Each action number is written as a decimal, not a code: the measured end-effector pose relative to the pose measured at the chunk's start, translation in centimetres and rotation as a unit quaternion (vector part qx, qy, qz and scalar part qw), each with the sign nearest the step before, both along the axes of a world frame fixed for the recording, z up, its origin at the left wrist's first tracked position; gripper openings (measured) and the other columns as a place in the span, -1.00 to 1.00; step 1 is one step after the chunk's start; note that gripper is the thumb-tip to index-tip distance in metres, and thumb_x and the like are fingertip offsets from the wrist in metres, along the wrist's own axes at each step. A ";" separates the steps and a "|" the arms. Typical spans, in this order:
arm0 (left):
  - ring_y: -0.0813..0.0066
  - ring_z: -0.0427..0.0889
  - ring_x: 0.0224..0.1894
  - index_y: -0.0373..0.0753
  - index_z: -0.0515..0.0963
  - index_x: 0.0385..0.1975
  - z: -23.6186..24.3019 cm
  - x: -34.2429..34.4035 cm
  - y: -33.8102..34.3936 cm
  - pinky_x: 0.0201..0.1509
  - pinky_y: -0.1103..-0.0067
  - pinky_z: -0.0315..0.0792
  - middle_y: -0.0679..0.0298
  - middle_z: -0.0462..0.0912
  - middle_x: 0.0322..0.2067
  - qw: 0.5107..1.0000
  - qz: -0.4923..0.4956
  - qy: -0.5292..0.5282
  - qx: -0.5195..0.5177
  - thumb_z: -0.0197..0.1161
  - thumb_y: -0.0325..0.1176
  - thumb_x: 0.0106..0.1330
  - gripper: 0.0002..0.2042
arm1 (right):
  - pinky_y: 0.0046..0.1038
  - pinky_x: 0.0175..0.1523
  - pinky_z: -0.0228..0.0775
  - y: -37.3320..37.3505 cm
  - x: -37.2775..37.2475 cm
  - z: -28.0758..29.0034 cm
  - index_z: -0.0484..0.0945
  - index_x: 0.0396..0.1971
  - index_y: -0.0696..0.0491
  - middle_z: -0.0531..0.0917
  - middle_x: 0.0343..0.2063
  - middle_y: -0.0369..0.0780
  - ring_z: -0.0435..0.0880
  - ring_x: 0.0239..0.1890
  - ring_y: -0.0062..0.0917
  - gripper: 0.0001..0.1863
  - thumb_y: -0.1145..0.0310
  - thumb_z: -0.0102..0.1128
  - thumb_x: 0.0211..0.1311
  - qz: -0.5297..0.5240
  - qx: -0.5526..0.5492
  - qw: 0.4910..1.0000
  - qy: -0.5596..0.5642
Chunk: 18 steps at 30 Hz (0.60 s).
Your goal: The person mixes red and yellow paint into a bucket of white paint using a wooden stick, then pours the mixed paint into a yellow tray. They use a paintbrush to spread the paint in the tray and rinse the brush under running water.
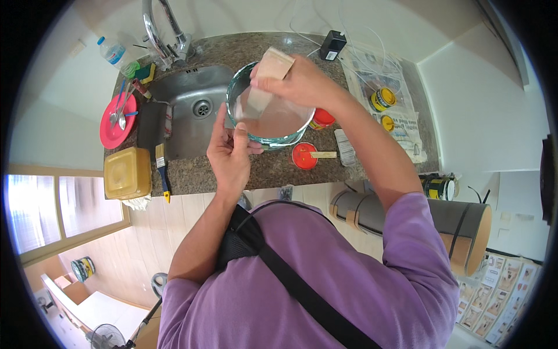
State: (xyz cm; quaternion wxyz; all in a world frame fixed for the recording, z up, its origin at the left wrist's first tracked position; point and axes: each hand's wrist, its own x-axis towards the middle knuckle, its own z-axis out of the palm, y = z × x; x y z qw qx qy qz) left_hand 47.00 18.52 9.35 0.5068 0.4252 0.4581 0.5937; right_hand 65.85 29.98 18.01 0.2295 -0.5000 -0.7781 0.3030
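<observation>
Right hand (299,81) has a firm grip on the flat beige wooden-looking paddle (274,64), which dips into the round, white-smeared green bucket (282,141) of pale pinkish paint-like stuff. Bucket's at the right end of the stainless steel sink (185,104), left hand (231,152) spread against its near-left side, thumb up by the rim. I'd keep that hand bracing it, go slow, reach right to the bottom and scrape the walls. Watch your wrist near the small round red tin (301,160) just in front, it'd be easy to knock
</observation>
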 end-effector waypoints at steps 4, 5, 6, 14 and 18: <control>0.54 0.71 -0.41 -0.30 0.18 0.55 0.1 0.1 -0.2 -0.37 0.57 0.72 0.24 0.64 -0.34 1.000 0.013 -0.004 0.005 0.12 -0.36 0.62 -0.44 | -0.25 -0.07 0.60 -0.4 1.3 1.5 0.78 -0.20 0.07 0.79 -0.35 -0.08 0.79 -0.28 -0.21 -0.58 -0.02 0.41 0.22 -0.017 0.038 0.992 -0.119; 0.54 0.71 -0.41 -0.30 0.17 0.55 0.2 0.3 -0.2 -0.37 0.57 0.72 0.24 0.65 -0.35 1.000 0.011 -0.001 0.005 0.12 -0.36 0.62 -0.44 | -0.25 -0.07 0.60 -1.7 1.2 2.8 0.78 -0.20 0.07 0.79 -0.35 -0.09 0.79 -0.29 -0.22 -0.58 -0.01 0.41 0.22 -0.007 -0.002 0.993 -0.120; 0.54 0.71 -0.41 -0.31 0.17 0.55 0.3 0.4 -0.2 -0.37 0.57 0.72 0.24 0.65 -0.35 1.000 0.007 0.002 0.006 0.12 -0.36 0.62 -0.44 | -0.26 -0.08 0.60 -2.4 1.1 3.4 0.78 -0.21 0.07 0.79 -0.36 -0.09 0.79 -0.29 -0.22 -0.59 0.00 0.42 0.22 0.001 -0.041 0.992 -0.119; 0.54 0.72 -0.41 -0.32 0.17 0.55 0.4 0.5 0.1 -0.37 0.58 0.72 0.22 0.64 -0.30 1.000 0.005 0.001 0.000 0.12 -0.37 0.62 -0.44 | -0.26 -0.09 0.59 0.4 1.7 -0.1 0.74 -0.10 0.04 0.79 -0.29 -0.08 0.77 -0.31 -0.20 -0.57 -0.02 0.35 0.29 -0.033 0.073 0.989 -0.124; 0.54 0.72 -0.40 -0.30 0.18 0.55 0.2 0.3 -0.1 -0.37 0.58 0.72 0.22 0.64 -0.31 1.000 0.002 0.016 0.006 0.12 -0.37 0.62 -0.44 | -0.24 -0.08 0.59 -2.0 0.4 3.0 0.75 -0.14 0.06 0.78 -0.30 -0.04 0.77 -0.27 -0.15 -0.55 -0.04 0.32 0.30 0.026 -0.005 0.992 -0.123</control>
